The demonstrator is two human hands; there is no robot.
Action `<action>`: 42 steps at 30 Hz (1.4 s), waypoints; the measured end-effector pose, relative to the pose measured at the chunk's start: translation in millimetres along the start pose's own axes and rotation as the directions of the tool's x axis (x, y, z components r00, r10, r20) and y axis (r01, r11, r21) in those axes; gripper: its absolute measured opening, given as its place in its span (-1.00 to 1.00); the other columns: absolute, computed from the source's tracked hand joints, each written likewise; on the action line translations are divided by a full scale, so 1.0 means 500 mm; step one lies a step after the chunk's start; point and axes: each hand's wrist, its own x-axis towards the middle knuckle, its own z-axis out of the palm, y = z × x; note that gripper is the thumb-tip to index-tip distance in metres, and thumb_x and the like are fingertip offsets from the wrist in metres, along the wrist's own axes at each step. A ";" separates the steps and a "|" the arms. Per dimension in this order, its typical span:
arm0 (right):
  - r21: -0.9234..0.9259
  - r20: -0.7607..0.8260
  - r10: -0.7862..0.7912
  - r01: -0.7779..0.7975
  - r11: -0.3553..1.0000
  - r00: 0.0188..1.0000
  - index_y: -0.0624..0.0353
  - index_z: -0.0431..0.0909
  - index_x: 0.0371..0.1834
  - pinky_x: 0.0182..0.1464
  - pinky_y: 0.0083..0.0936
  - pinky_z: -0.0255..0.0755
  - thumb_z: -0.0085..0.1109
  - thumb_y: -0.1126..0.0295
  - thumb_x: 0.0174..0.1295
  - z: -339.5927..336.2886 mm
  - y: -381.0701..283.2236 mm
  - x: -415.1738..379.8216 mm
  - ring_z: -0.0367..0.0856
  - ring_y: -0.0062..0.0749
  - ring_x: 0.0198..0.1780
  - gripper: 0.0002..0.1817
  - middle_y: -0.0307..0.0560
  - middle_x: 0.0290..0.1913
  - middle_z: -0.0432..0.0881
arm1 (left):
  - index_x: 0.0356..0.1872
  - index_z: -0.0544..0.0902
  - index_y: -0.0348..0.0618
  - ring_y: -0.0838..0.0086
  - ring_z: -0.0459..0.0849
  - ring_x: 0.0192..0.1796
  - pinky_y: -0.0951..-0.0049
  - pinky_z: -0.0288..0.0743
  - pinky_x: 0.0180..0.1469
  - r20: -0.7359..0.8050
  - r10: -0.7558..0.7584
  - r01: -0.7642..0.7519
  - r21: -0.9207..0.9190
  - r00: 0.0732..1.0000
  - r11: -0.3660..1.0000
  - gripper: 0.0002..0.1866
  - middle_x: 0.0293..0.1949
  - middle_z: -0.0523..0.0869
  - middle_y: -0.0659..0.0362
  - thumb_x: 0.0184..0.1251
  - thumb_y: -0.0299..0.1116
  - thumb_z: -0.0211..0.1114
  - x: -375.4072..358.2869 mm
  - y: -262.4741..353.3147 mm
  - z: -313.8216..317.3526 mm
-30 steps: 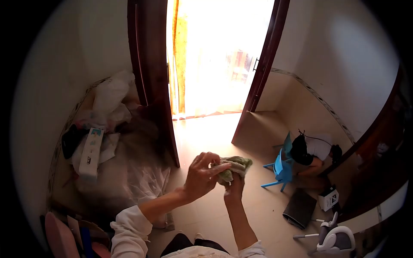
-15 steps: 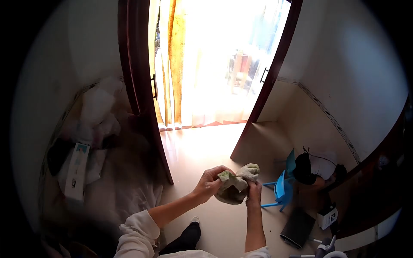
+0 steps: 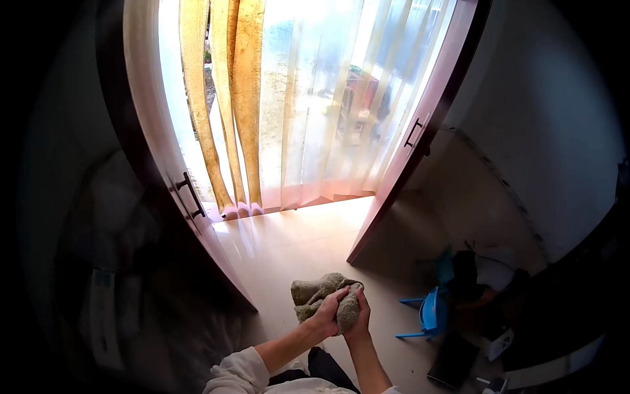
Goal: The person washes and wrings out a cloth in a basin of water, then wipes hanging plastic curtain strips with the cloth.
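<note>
A greenish-grey cloth (image 3: 318, 287), crumpled like a rag, is bunched up in front of my body. My left hand (image 3: 329, 316) is closed on its lower middle, with the thumb on top. Close against it, my right hand (image 3: 360, 318) grips the right end of the same cloth. Loose folds stick out to the left and above my fingers. Part of my fingers is hidden behind the fabric.
Dark-framed doors with a left handle (image 3: 189, 195) and a right handle (image 3: 413, 132) stand open ahead. Sheer curtains (image 3: 315, 98) hang in the doorway. A blue chair (image 3: 430, 314) is on the right, near a white box (image 3: 502, 343). A white carton (image 3: 104, 322) stands in shadow at left.
Both hands have moved lower and left with the cloth and come closer together, bunching it. My view has shifted nearer the doorway, and the room looks darker.
</note>
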 end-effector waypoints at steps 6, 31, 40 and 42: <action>-0.217 -0.095 -0.134 0.111 0.970 0.986 0.12 0.44 -0.30 -0.26 -0.58 0.38 -0.14 0.22 0.27 0.065 -0.026 0.204 0.46 -0.55 -0.33 -0.77 -0.25 -0.37 0.47 | -0.17 0.49 -0.33 0.68 0.45 -0.27 0.60 0.38 -0.23 0.361 0.645 -0.646 0.713 0.673 0.274 -0.80 -0.37 0.55 0.23 0.33 -0.41 0.01 0.135 0.108 -0.013; -0.820 0.351 0.152 0.225 0.526 0.924 0.28 0.49 0.00 -0.03 -0.65 0.39 0.06 0.35 0.25 0.437 -0.071 1.291 0.51 -0.56 -0.06 -0.69 -0.13 -0.09 0.59 | 0.01 0.39 -0.16 0.39 0.53 -0.02 0.35 0.50 -0.03 -0.040 0.803 -0.772 0.250 0.594 0.584 -0.66 -0.07 0.53 0.12 0.33 -0.18 0.01 0.498 1.045 -0.030; -0.813 0.236 -0.199 0.306 0.496 0.951 0.44 0.13 0.24 0.25 -0.45 0.19 0.30 0.08 0.04 0.638 -0.231 1.765 0.28 -0.23 0.25 -0.15 0.20 0.21 0.30 | 0.03 0.38 -0.20 0.40 0.52 -0.02 0.35 0.52 -0.07 0.087 0.717 -0.586 0.648 0.692 0.487 -0.66 -0.08 0.53 0.08 0.33 -0.23 0.03 0.587 1.362 -0.002; -0.831 0.232 -0.149 0.275 0.484 0.961 0.24 -0.06 0.37 0.30 -0.27 0.02 0.29 -0.15 -0.07 0.670 -0.252 1.849 0.08 -0.23 0.37 0.07 0.08 0.36 0.10 | -0.04 0.44 -0.20 0.39 0.51 0.00 0.32 0.52 -0.10 0.216 0.792 -0.429 0.901 0.572 0.064 -0.69 -0.12 0.55 0.08 0.30 -0.24 0.06 0.603 1.381 -0.031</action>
